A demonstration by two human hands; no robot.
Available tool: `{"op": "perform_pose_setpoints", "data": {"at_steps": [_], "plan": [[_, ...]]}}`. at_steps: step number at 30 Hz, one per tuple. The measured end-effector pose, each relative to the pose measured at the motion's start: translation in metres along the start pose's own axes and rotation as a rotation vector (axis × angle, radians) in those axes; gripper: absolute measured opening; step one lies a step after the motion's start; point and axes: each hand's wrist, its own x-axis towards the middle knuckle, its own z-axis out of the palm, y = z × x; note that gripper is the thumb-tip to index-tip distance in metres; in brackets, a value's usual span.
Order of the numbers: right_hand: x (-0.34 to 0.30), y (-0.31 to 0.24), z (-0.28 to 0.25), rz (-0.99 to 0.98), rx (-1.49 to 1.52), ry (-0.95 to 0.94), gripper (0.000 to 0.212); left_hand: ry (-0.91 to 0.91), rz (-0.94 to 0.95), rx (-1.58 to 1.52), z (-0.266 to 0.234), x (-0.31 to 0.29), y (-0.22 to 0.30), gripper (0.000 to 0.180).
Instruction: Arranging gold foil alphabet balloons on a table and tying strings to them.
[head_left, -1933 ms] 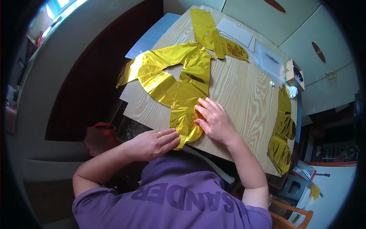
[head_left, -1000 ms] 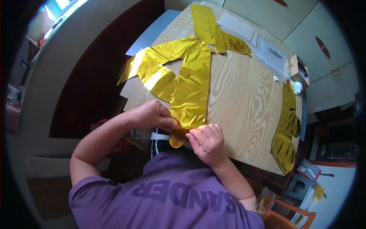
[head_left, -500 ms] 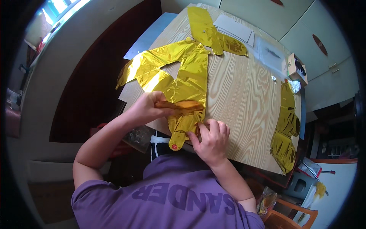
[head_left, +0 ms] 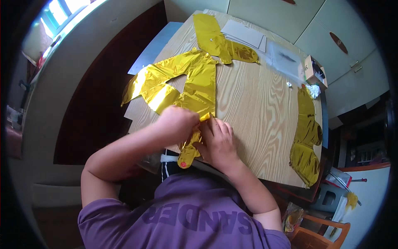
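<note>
1. at the far left, the upper lobes of the gold foil balloon [head_left: 182,81] lay flat and deflated on the wooden table [head_left: 257,120], one lobe hanging past the table's left edge — could have slid off or dragged the whole sheet if tugged from below.

2. next, left hand [head_left: 176,123] curled over the balloon's lower strip near the table's front edge, fingers closed on a fold of foil; judged a pinching grasp, though the fingertips themselves stayed hidden under the knuckles. too hard a squeeze there could have creased or split the thin film.

3. just below, the balloon's narrow tail [head_left: 187,153] with a small red spot drooped over the front edge, unsupported — liable to catch against the purple shirt or twist out of line with the fold.

4. just beside, right hand [head_left: 219,141] pressed palm-down on the foil and wood, fingers spread and flat, holding nothing, only pinning. slick film on smooth wood: a slip under that palm could have let the fold wander crooked.

5. farther right, bare wood, then a second gold foil piece [head_left: 306,137] along the right edge, well apart from both hands; no risk seen from it.

6. up at the back right, a small cardboard box [head_left: 315,72] and clear plastic sleeve [head_left: 284,56], beyond reach of any stray sweep.
</note>
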Motion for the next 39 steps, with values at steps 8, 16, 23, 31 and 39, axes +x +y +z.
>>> {"op": "perform_pose_setpoints", "data": {"at_steps": [8, 16, 23, 31, 39], "plan": [[0.001, 0.011, -0.007, -0.008, 0.002, -0.1, 0.062, 0.319, -0.422, -0.912, -0.037, -0.02, -0.103, 0.021], [0.019, 0.024, -0.012, -0.03, 0.077, -0.085, 0.043, 0.329, -0.458, -0.111, -0.054, -0.037, -0.1, 0.054], [0.057, 0.053, 0.006, -0.051, 0.061, 0.021, 0.035, 0.26, -0.118, -0.338, -0.044, 0.012, -0.038, 0.09], [0.064, 0.064, 0.027, -0.077, 0.06, 0.05, 0.035, 0.18, -0.139, -0.396, -0.011, 0.065, -0.07, 0.049], [0.063, 0.065, 0.026, -0.06, 0.09, 0.034, 0.036, 0.02, -0.274, -0.843, -0.039, 0.035, -0.108, 0.031]]}}
